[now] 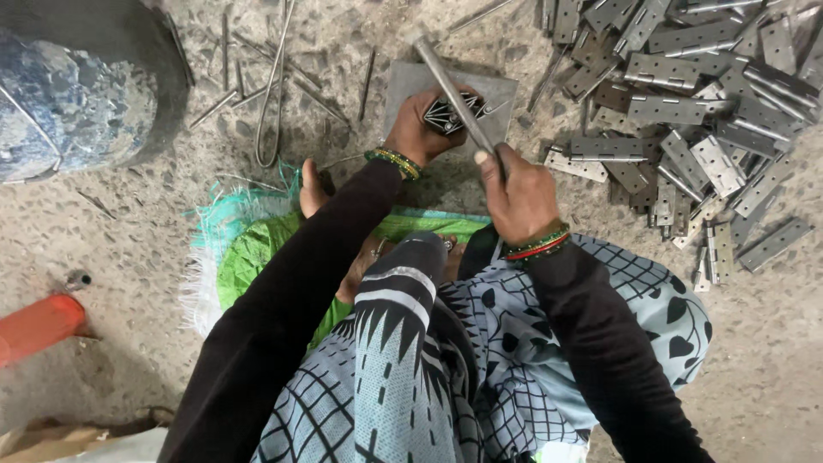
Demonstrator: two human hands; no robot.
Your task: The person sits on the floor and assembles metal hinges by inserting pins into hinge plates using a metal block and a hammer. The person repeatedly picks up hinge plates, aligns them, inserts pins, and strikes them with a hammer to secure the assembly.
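Just left of the frame's centre, the left hand (422,127) is closed on a small patterned metal piece (447,114), pinning it flat to the grey steel plate (403,86) on the floor (129,223). To its right, the right hand (519,195) grips the lower end of a metal rod (450,86). The rod's long axis runs diagonally from that fist up and left, crossing directly over the held piece, so the left hand is the nearer one. In the upper right, well apart, lies a heap of steel hinges (686,111).
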